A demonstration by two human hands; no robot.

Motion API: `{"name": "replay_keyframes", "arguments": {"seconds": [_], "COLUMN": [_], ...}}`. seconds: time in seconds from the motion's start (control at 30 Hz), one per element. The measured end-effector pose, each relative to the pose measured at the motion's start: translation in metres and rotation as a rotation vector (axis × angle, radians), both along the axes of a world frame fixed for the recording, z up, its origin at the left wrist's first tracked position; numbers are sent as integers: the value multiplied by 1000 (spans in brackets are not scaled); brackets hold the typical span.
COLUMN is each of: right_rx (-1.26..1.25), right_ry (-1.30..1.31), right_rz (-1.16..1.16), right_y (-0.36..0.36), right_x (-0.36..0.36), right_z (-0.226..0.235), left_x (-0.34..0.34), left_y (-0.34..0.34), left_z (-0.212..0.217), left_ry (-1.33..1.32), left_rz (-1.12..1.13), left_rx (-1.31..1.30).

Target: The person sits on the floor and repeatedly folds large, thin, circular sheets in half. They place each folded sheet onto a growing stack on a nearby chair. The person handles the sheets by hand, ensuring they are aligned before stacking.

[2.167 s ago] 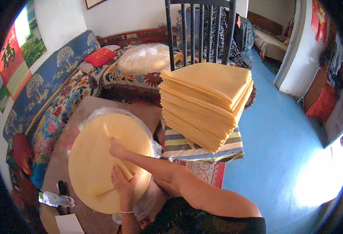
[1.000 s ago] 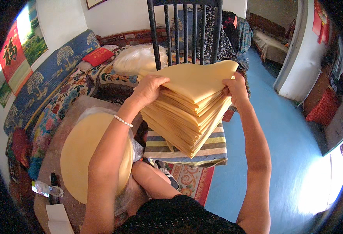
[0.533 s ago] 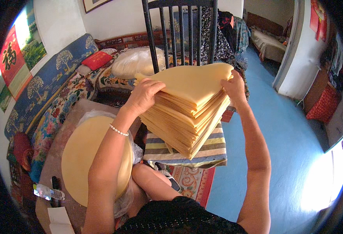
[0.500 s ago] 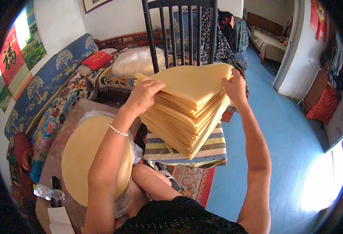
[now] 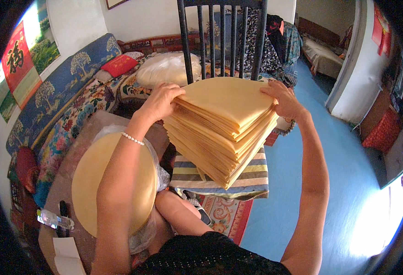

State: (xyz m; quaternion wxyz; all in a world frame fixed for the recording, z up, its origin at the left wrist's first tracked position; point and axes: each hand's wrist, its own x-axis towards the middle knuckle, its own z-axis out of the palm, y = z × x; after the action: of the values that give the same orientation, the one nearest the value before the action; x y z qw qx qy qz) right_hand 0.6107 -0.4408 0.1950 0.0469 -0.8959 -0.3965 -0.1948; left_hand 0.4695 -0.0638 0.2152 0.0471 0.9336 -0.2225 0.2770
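A tall stack of thin yellow pancake-like sheets (image 5: 222,151), folded into wedges, rests on a striped cloth (image 5: 197,176) over the chair seat. The top folded sheet (image 5: 226,101) lies smooth, its point toward me. At its far left corner my left hand (image 5: 161,101) pinches the edge, thumb and fingers closed. My right hand (image 5: 285,101) is on the far right corner, fingers bent over the edge, the thumb partly hidden. To my left, a pile of unfolded round yellow sheets (image 5: 98,183) lies on clear plastic (image 5: 162,178), partly behind my left forearm.
The chair's dark slatted back (image 5: 223,41) rises behind the stack. A plastic bottle (image 5: 55,220) and a white paper (image 5: 68,256) lie at lower left. A sofa with patterned covers (image 5: 80,98) runs along the left wall. Blue floor (image 5: 348,183) stretches right; a red-edged rug (image 5: 226,215) lies below.
The top sheet's raised right corner now lies flatter. My left hand has shifted outward over the left corner, and my right hand has turned more over its edge. The whole view has shifted slightly.
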Motion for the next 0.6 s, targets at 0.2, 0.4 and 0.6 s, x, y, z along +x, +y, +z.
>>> {"name": "replay_keyframes", "arguments": {"seconds": [0.2, 0.4, 0.6], "right_rx": [119, 222, 318], "right_ry": [28, 168, 105], "right_rz": [36, 168, 206], "right_y": [2, -5, 13], "right_x": [13, 2, 11], "right_z": [-23, -8, 37], "left_x": [12, 2, 8], "left_y": [10, -3, -30], "left_z": [-4, -4, 28], "left_ry": [30, 17, -18], "left_rz": [-31, 15, 36], "left_rx": [-31, -87, -350]}}
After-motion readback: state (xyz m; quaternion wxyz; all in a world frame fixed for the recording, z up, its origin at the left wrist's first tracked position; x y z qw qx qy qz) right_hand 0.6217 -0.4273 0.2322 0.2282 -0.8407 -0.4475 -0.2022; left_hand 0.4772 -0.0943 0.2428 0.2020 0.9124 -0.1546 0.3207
